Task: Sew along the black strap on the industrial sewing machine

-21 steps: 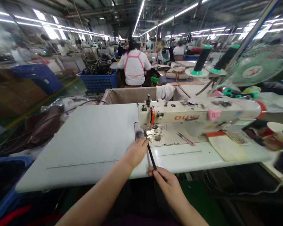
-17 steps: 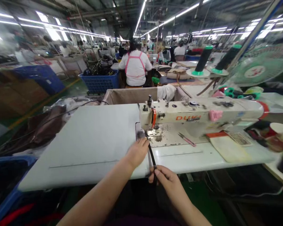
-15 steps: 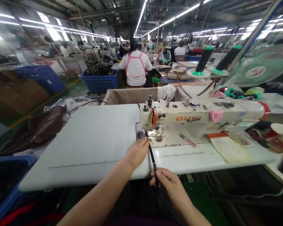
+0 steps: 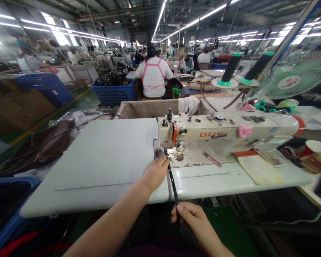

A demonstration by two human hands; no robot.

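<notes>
A narrow black strap [image 4: 172, 182] runs from the needle area of a white sewing machine [image 4: 216, 130] down over the table's front edge. My left hand [image 4: 156, 173] lies on the table just left of the presser foot, its fingers closed on the strap's upper part. Below the table edge, my right hand [image 4: 188, 214] pinches the strap between thumb and fingers. The strap's far end near the needle is hidden by my left fingers. Pink-handled thread snips [image 4: 212, 159] rest on the machine bed to the right.
The white table [image 4: 109, 153] spreads left of the machine. A yellowish pad [image 4: 258, 167] lies at the right. Blue crates [image 4: 115, 91], thread cones [image 4: 231, 69] and a green fan [image 4: 291, 76] stand around. A person [image 4: 155, 75] sits ahead, back turned.
My right hand has moved slightly down toward me along the strap, and more strap shows between my hands. My left hand has hardly moved.
</notes>
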